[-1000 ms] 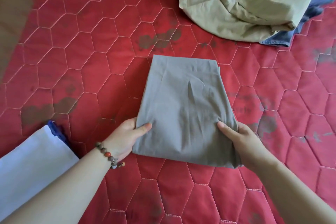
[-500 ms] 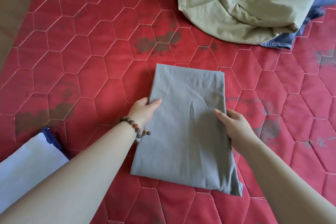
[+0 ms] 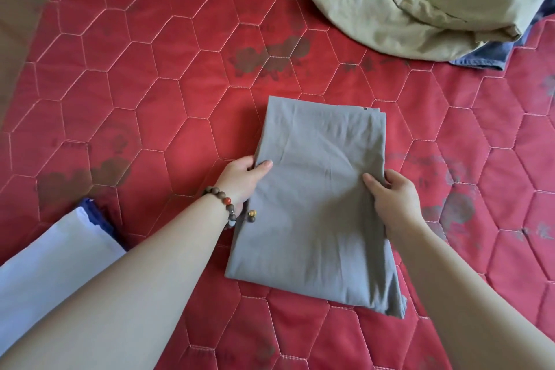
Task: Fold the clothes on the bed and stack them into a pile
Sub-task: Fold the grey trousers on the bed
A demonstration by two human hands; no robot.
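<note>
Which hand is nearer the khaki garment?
Right. The right hand grips the grey garment's right edge, below the khaki garment; the left hand grips its left edge, farther away.

A bed (image 3: 156, 75) fills almost the whole view, covered by a red quilted spread stitched in pale thread into a pattern of elongated hexagons. Faded dark floral prints mark the red fabric in patches, one near the middle of the far side, others toward the left and right edges. Past the bed's far left corner shows a blurred brown surface (image 3: 18, 27). Soft, even light falls across the spread.
</note>
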